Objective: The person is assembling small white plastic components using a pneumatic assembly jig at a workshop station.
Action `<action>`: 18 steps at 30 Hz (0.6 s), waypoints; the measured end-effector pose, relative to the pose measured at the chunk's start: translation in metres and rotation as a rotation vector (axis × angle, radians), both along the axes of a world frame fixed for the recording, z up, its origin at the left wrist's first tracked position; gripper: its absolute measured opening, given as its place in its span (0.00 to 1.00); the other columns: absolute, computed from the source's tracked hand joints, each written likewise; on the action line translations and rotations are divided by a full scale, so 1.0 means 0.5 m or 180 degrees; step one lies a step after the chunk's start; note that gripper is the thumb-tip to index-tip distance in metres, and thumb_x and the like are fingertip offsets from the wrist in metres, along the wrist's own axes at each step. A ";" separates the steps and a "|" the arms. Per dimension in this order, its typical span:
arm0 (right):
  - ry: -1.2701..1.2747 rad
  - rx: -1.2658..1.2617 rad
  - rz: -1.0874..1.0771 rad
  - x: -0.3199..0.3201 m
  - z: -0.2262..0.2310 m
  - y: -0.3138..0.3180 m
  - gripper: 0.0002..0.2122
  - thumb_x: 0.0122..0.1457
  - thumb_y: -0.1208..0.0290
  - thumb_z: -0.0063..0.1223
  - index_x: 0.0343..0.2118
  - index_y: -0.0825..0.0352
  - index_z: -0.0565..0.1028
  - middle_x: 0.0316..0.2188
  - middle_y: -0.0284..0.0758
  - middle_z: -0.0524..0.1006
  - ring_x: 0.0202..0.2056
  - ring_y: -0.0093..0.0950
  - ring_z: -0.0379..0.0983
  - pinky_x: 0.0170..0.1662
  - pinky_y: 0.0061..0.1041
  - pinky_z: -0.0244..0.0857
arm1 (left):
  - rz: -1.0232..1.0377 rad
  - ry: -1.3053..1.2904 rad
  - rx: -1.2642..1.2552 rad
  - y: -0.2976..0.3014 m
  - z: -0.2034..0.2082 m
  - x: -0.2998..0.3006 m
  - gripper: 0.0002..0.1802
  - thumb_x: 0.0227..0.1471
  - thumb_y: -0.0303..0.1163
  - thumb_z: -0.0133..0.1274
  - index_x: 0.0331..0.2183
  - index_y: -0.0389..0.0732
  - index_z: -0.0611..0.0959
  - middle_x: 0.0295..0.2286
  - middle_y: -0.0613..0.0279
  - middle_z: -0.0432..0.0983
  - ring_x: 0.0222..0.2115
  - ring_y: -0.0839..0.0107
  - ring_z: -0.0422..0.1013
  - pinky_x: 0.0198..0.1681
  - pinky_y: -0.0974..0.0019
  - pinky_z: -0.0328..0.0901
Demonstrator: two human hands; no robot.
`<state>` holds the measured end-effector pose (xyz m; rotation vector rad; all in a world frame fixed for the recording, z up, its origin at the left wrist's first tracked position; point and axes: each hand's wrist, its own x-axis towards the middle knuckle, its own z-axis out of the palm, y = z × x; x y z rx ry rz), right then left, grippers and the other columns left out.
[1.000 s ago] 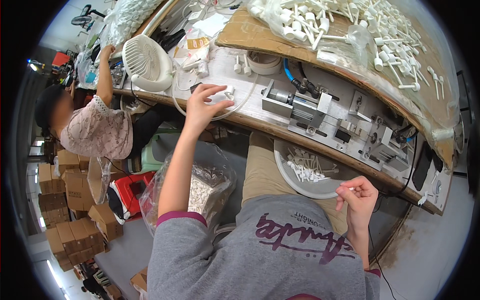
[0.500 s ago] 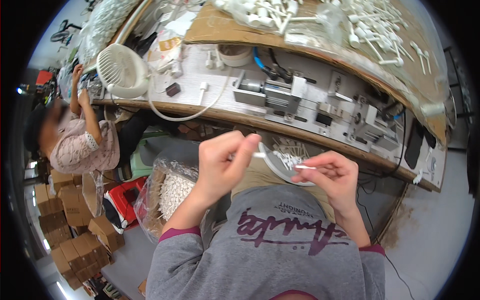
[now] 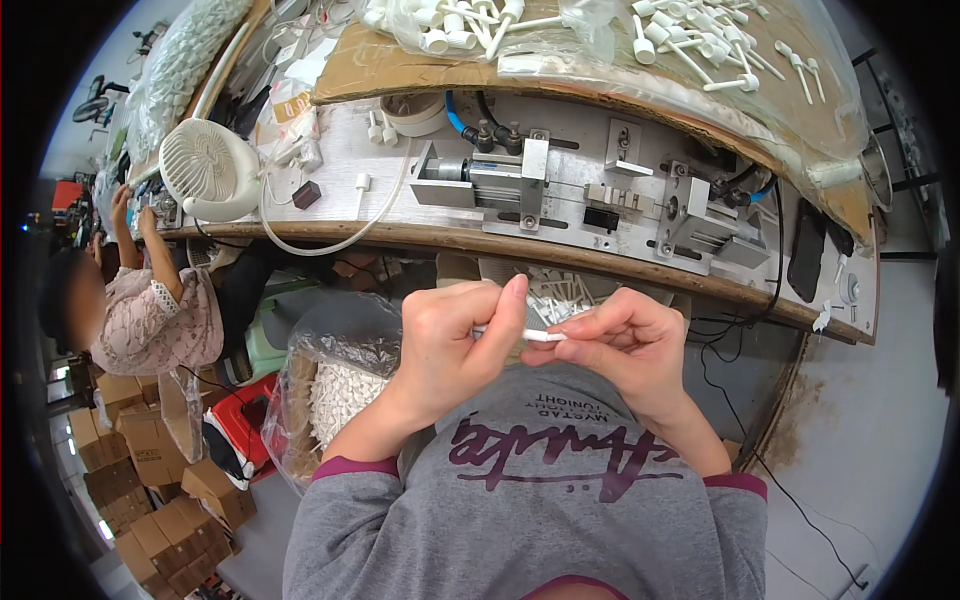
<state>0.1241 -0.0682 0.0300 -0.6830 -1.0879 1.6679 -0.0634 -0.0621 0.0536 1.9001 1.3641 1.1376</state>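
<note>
One thin white plastic stick (image 3: 520, 335) is in hand, held level in front of the chest and below the near edge of the workbench (image 3: 600, 262), and both hands are closed on it: the left hand (image 3: 455, 345) pinches its left part between thumb and forefinger, the right hand (image 3: 615, 345) grips its right end with fingertips bunched. It looks very light and stiff enough to keep straight, yet so slender that it would probably bend or snap under a hard squeeze; smooth plastic of that kind is apt to slip, so a fingertip pinch near each end, as here, seems the sound hold. Whether a small cap sits on its right end I cannot tell, since the fingers hide it. Just behind the hands one bowl (image 3: 550, 300) holds a heap of like white pieces, too many to count. At the left knee one clear bag (image 3: 335, 385) is full of small white parts. On the workbench stand one metal press fixture (image 3: 590, 195), one white fan (image 3: 210, 170) toward its left end, and one cardboard sheet (image 3: 600, 60) along its far edge strewn with dozens of white sticks. One co-worker (image 3: 150, 310) sits at the left
</note>
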 end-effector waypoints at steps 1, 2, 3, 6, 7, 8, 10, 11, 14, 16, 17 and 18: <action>-0.0405 0.0338 -0.0067 0.005 0.000 0.003 0.02 0.55 0.84 0.59 0.30 0.73 0.78 0.33 0.42 0.82 0.38 0.32 0.82 0.40 0.23 0.78 | 0.0007 0.0088 0.0029 -0.001 0.004 0.000 0.17 0.53 0.22 0.56 0.14 0.35 0.74 0.10 0.61 0.65 0.09 0.71 0.61 0.14 0.67 0.53; -0.0808 0.0676 -0.0133 0.008 0.001 0.006 0.02 0.55 0.84 0.60 0.30 0.73 0.78 0.32 0.41 0.83 0.37 0.31 0.82 0.39 0.22 0.77 | 0.0013 0.0176 0.0057 -0.001 0.006 0.001 0.17 0.53 0.22 0.56 0.14 0.36 0.74 0.10 0.61 0.65 0.09 0.70 0.61 0.14 0.67 0.54; -0.0951 0.0817 -0.0144 0.009 0.004 0.008 0.01 0.54 0.83 0.60 0.29 0.73 0.78 0.31 0.40 0.83 0.37 0.30 0.82 0.38 0.21 0.77 | 0.0000 0.0285 0.0180 0.000 0.005 0.005 0.17 0.53 0.22 0.57 0.14 0.37 0.74 0.10 0.61 0.65 0.09 0.69 0.62 0.14 0.66 0.55; -0.1256 0.1088 -0.0158 0.013 0.014 0.013 0.01 0.55 0.83 0.60 0.28 0.72 0.78 0.30 0.39 0.83 0.35 0.29 0.82 0.36 0.21 0.77 | -0.0026 0.0499 0.0449 0.004 -0.005 0.015 0.17 0.52 0.22 0.57 0.14 0.38 0.74 0.10 0.61 0.64 0.09 0.67 0.63 0.14 0.65 0.56; -0.1276 0.1079 -0.0148 0.016 0.018 0.015 0.02 0.55 0.83 0.60 0.29 0.73 0.77 0.30 0.40 0.83 0.35 0.29 0.82 0.36 0.21 0.76 | -0.0027 0.0494 0.0472 0.006 -0.013 0.018 0.16 0.51 0.22 0.57 0.15 0.38 0.74 0.10 0.61 0.64 0.10 0.66 0.64 0.14 0.64 0.57; -0.1298 0.1068 -0.0141 0.019 0.021 0.017 0.02 0.55 0.83 0.59 0.29 0.73 0.77 0.31 0.41 0.83 0.35 0.30 0.82 0.36 0.21 0.76 | -0.0030 0.0489 0.0495 0.009 -0.017 0.021 0.16 0.51 0.22 0.58 0.15 0.38 0.74 0.11 0.61 0.64 0.10 0.66 0.64 0.15 0.64 0.57; -0.0788 0.0404 -0.0042 0.031 0.028 0.026 0.03 0.55 0.84 0.58 0.31 0.73 0.75 0.30 0.42 0.82 0.33 0.29 0.82 0.36 0.21 0.76 | -0.0121 0.0488 0.0580 0.019 -0.006 0.031 0.12 0.51 0.23 0.58 0.18 0.38 0.75 0.14 0.60 0.65 0.12 0.64 0.66 0.16 0.63 0.59; -0.0528 0.0074 0.0006 0.038 0.033 0.032 0.03 0.56 0.84 0.57 0.32 0.73 0.74 0.30 0.42 0.82 0.32 0.29 0.82 0.35 0.22 0.76 | -0.0168 0.0486 0.0621 0.026 0.003 0.038 0.11 0.51 0.24 0.58 0.20 0.37 0.76 0.15 0.60 0.66 0.14 0.64 0.67 0.17 0.63 0.60; -0.0330 -0.0265 -0.0059 0.104 0.041 0.110 0.07 0.56 0.79 0.59 0.35 0.72 0.72 0.29 0.40 0.80 0.25 0.21 0.78 0.27 0.17 0.70 | -0.0511 -0.0172 0.0080 0.056 0.039 0.057 0.10 0.54 0.20 0.54 0.40 0.34 0.81 0.31 0.56 0.74 0.31 0.67 0.71 0.32 0.70 0.65; -0.0389 -0.0241 0.0033 0.128 0.046 0.155 0.10 0.55 0.78 0.60 0.39 0.71 0.72 0.29 0.38 0.80 0.24 0.19 0.76 0.25 0.16 0.68 | -0.0913 -0.0158 0.0037 0.071 0.045 0.047 0.18 0.49 0.18 0.58 0.45 0.35 0.82 0.38 0.57 0.78 0.37 0.69 0.76 0.39 0.70 0.70; -0.0584 -0.0147 0.0150 0.131 0.063 0.170 0.11 0.55 0.78 0.60 0.40 0.71 0.73 0.29 0.37 0.80 0.23 0.19 0.75 0.25 0.16 0.67 | -0.0936 -0.0196 0.0074 0.072 0.042 0.050 0.18 0.47 0.19 0.60 0.44 0.35 0.83 0.38 0.57 0.77 0.35 0.70 0.76 0.38 0.71 0.71; -0.0778 -0.0063 0.0297 0.131 0.079 0.186 0.13 0.54 0.78 0.60 0.42 0.71 0.73 0.28 0.36 0.80 0.23 0.18 0.74 0.25 0.16 0.66 | -0.0930 -0.0236 0.0098 0.070 0.034 0.049 0.19 0.45 0.19 0.62 0.43 0.35 0.83 0.38 0.57 0.77 0.34 0.71 0.76 0.36 0.71 0.71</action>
